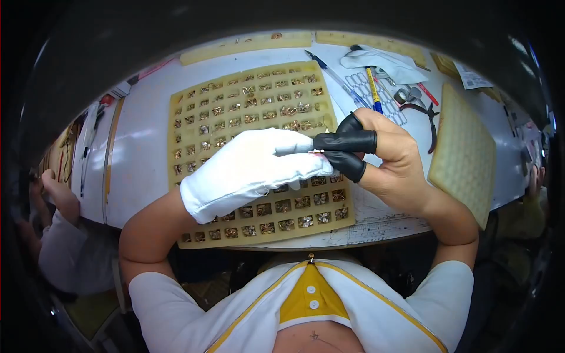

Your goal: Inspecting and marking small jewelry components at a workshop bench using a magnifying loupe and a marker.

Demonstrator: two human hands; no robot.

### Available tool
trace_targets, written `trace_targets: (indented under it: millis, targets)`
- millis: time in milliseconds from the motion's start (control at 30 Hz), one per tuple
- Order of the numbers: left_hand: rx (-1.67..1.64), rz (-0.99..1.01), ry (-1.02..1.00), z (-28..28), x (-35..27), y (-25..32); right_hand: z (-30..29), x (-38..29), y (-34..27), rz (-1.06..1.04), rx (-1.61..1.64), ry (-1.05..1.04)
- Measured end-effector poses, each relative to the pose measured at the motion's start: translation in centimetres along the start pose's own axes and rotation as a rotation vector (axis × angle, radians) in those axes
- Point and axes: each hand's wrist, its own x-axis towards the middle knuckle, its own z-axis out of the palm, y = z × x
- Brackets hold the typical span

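My left hand (256,165), in a white cloth glove, is over the middle of a yellowish compartment tray (175,103). Its thumb and fingers pinch a tiny shiny piece of jewelry (317,152), mostly covered by the fingertips. From the right my right hand (384,154) meets it, black finger cots on its thumb and fingers, their tips touching the same piece. Small metal jewelry pieces, some butterfly-shaped, lie in the tray's square compartments; the hands cover part of them.
Right of the tray lie a blue pen (335,75), a yellow marker (373,90), a label sheet (386,103), a white cloth (384,64), a loupe (401,95) and pliers (430,114). A second tray (463,150) stands far right. A co-worker's arm (62,198) shows at left.
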Motion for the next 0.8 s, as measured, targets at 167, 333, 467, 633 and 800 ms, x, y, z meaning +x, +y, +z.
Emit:
trace_targets:
  millis: [167,333,467,633,800]
  targets:
    - [-0.149,-0.100,-0.040,0.8,0.2,0.0,0.2,-0.8,0.7,0.305,0.239,-0.017]
    - [-0.123,-0.112,-0.015,0.8,0.4,-0.4,-0.1,-0.9,0.9,0.642,0.639,-0.015]
    - [-0.127,-0.132,-0.018,1.0,0.4,0.1,0.0,-1.1,1.2,0.669,0.719,-0.003]
    - [-0.083,-0.098,-0.026,0.9,0.4,-0.2,-0.1,-1.1,1.2,0.682,0.761,0.001]
    - [-0.072,-0.041,-0.026,0.7,0.2,-0.3,0.0,-1.1,1.2,0.642,0.765,0.007]
